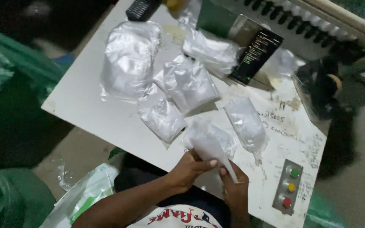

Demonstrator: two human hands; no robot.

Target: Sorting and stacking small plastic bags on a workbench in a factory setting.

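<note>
Head view, looking down on a work table.

Item in hand: one small clear plastic bag of white powder (210, 141), at the near edge of the white table (85, 101). Its neck is drawn out into a long twisted tail that runs down to the right. The left hand (189, 169) is closed around the bag's lower body and the start of the twist, thumb laid across it. The right hand (233, 188) is closed on the tail, fingertips pinching it near its end. Judged state: filled, neck twisted, no knot visible, so closing appears to be under way and not finished.

Items already laid down, five counted:
- one narrow filled bag (246, 124) just right of the held one, neck drawn to a point; whether tied cannot be told
- one filled bag (161, 116) just left of it
- one filled bag (189, 82) behind that, touching it
- one large flat filled bag (129, 59) at the far left
- one filled bag (210, 50) at the far side.

Other fittings: a panel of three coloured buttons (288, 186), green, yellow and red, set in the table's near right corner; a dark screen with lines of text (256, 55) standing tilted at the far side; green sacks (5, 76) on the floor at the left; loose plastic packaging (85, 194) beside the person's left arm.
</note>
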